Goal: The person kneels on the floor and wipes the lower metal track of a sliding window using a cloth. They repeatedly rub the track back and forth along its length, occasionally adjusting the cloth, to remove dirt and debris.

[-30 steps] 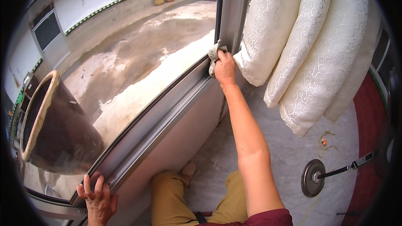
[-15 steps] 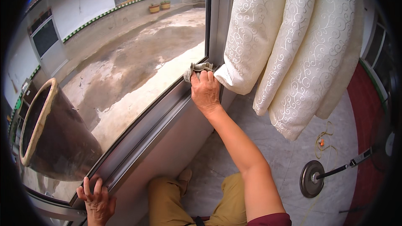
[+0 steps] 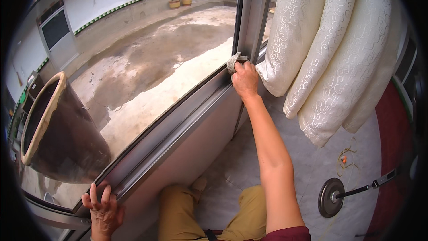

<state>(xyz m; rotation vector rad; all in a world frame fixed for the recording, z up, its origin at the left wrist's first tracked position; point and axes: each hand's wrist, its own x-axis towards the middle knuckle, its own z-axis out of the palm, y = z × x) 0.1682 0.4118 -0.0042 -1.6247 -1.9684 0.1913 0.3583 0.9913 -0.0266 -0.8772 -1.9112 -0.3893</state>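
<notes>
My right hand point(image 3: 244, 80) grips a small grey cloth point(image 3: 235, 61) and presses it on the far end of the metal window track point(image 3: 178, 116), beside the upright window frame point(image 3: 252, 13). At the lower left my left hand point(image 3: 101, 207) rests on the near end of the same track, fingers curled over its edge and holding nothing loose. A cream patterned curtain point(image 3: 330, 53) hangs just right of the right hand, touching the sill area.
Outside the glass lies a wet concrete yard point(image 3: 156, 58) with a large dark clay jar point(image 3: 58, 138) at the left. Below are my knees in tan trousers point(image 3: 178, 214) on a tiled floor point(image 3: 312, 174). A round metal base with a handle point(image 3: 332, 196) lies at the right.
My right hand with the cloth slid along the track, back from the frame corner and forward again. The view shifted slightly. My left hand stayed on the track's near end.
</notes>
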